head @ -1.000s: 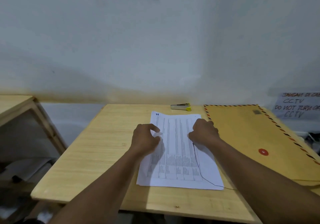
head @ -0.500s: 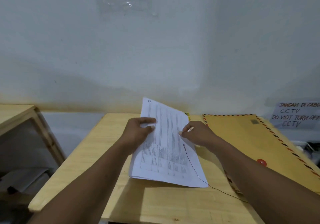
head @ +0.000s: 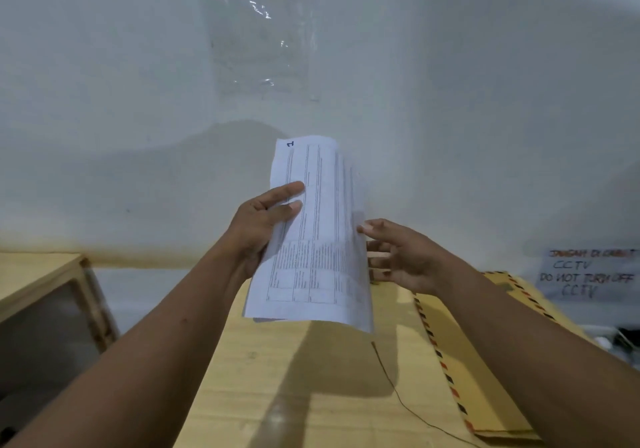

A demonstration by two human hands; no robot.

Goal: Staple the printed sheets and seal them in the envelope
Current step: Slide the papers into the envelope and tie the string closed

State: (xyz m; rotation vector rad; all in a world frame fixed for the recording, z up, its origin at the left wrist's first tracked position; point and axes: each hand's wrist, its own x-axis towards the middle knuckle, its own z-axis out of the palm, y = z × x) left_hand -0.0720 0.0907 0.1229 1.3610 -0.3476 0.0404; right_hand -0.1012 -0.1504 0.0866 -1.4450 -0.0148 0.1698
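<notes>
The printed sheets [head: 318, 239], white with columns of small text and a "1" at the top corner, are held upright in the air above the wooden table [head: 311, 395]. My left hand [head: 263, 229] grips their left edge, thumb on the front. At the sheets' right edge, my right hand [head: 398, 257] has its fingers spread, fingertips touching the paper. The large brown envelope [head: 485, 361] with a striped border lies flat on the table's right side, under my right forearm. The stapler is hidden behind the sheets.
A white wall rises right behind the table, with a clear plastic sleeve [head: 259, 32] taped to it. A handwritten CCTV note [head: 588, 274] hangs at the right. A second wooden table [head: 38, 274] stands at the left. A thin black cable [head: 398, 399] crosses the tabletop.
The sheets were lifted off the table and raised to nearly upright in front of the wall. My right hand loosened from a grip to spread fingers at their edge.
</notes>
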